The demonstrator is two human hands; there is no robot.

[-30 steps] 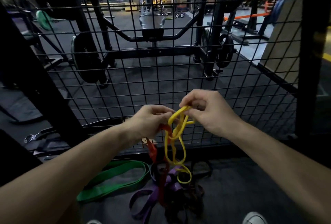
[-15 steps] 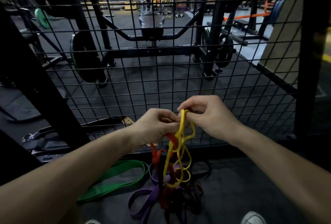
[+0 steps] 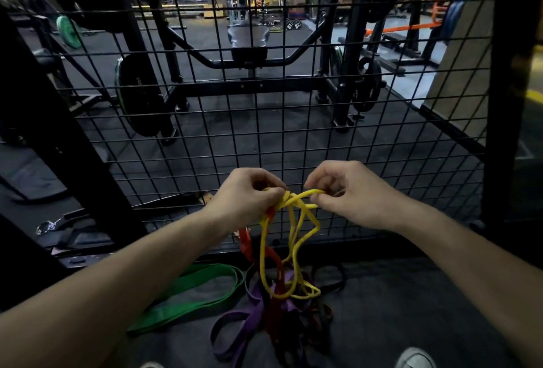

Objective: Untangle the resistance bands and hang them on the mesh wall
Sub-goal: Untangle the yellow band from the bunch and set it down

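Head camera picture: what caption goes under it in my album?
Both hands pick at a thin yellow rubber band before a black wire mesh wall.

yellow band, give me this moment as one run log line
stage: untangling | left hand: grips yellow band knot | right hand: pinches loop | mesh wall: nothing hung

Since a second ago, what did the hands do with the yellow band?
The hands drew apart: the left hand and right hand, which sat close together pinching the yellow band, now stretch a strand sideways between them, and the hanging loops have opened wider. Both hands still hold it; the red band still hangs under the left hand. The green band and purple band stayed on the floor.
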